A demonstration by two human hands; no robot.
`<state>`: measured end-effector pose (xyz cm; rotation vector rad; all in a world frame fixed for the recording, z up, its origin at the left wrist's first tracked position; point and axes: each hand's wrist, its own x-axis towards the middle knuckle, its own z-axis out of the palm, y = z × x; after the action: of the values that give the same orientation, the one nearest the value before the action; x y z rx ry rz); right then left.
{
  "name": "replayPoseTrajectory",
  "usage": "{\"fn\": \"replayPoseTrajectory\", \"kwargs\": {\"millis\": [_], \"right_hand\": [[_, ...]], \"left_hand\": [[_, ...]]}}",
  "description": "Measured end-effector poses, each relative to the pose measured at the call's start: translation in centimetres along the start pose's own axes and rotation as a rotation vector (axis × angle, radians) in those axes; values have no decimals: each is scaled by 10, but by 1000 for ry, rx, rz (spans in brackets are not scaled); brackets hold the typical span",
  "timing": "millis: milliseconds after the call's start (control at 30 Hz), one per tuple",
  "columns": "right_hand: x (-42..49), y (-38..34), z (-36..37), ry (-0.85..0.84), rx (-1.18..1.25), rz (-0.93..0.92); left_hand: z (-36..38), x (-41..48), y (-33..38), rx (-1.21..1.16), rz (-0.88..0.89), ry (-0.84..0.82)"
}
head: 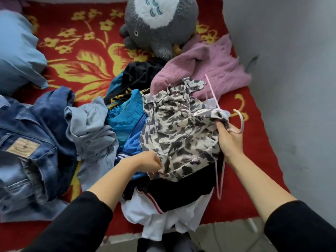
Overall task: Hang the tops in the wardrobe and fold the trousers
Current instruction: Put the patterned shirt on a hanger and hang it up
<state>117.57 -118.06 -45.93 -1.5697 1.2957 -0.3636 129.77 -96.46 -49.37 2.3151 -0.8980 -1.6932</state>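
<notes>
Atop the heap of clothes on the red flowered blanket (81,57) lay a patterned top (178,131), bunched and half lifted. The left hand (149,161) pinched its lower hem with curled fingers, while the right hand (230,140) gripped the neck of the top together with the hook of a pink hanger (242,122). One hanger arm poked out above the cloth and the other hung below the wrist. Jeans (34,142) and a pale blue garment (91,128) crowded the left side, touching a teal top (125,117) under the patterned one. A pink sweater (209,70) lay behind, just beside a grey plush toy (158,20). A blue pillow (16,51) sat at the far left. Bare blanket showed between pillow and toy, and a narrow red strip ran between the heap and the grey wall (291,70). At the near edge, a white garment (158,219) hung over the side under a black one (181,191).
</notes>
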Motion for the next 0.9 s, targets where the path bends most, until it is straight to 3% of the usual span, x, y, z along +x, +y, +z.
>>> {"fn": "replayPoseTrajectory", "kwargs": {"millis": [133,333,500,633,767,900], "right_hand": [[-12,-37,-19,-213,-46,-245],[-32,-97,-45,-366,-17,-424],[-31,-149,-69,-189,-99,-535],[-35,-177,-70,81,-277,-757],[-53,-211,-80,45,-200,-629],[-68,-271,-82,35,-102,-666]], "left_hand": [[-23,-5,47,-248,254,547],[-57,-37,139,-349,622,908],[-100,-114,177,-464,739,981],[-138,-191,203,-532,849,1204],[-173,-266,212,-815,915,1305],[-198,-316,214,-795,852,1427]]}}
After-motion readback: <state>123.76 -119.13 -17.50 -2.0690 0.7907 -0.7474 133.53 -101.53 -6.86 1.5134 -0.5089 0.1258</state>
